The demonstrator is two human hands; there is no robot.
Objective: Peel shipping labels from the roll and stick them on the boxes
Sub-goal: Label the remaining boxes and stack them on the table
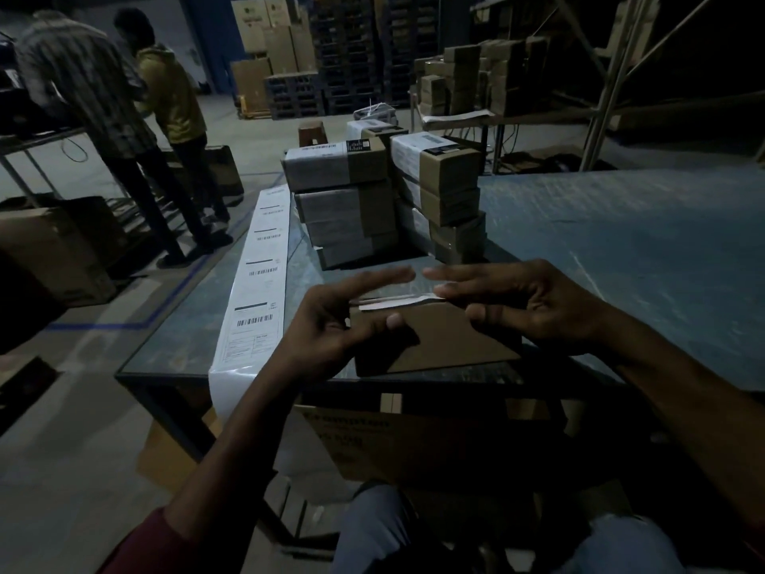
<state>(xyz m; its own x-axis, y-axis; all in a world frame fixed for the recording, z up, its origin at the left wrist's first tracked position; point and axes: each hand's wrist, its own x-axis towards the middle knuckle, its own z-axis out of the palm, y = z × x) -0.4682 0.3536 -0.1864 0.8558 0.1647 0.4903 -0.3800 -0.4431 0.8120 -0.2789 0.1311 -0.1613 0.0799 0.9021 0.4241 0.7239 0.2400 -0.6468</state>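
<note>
A brown cardboard box (439, 341) lies at the table's near edge, with a white label (397, 302) along its top. My left hand (343, 321) rests on the box's left end, fingers stretched over the top and thumb on the front face. On the box's right end lies my right hand (521, 304), fingers straight over the label and thumb on the front face. A long strip of shipping labels (258, 283) runs along the table's left side and hangs over the near edge.
Two stacks of labelled boxes (343, 200) (443, 192) stand on the blue-grey table (621, 250) beyond my hands. A large carton (414, 441) sits under the table's edge. Two people (124, 118) stand at far left by shelving. Pallets and more boxes fill the back.
</note>
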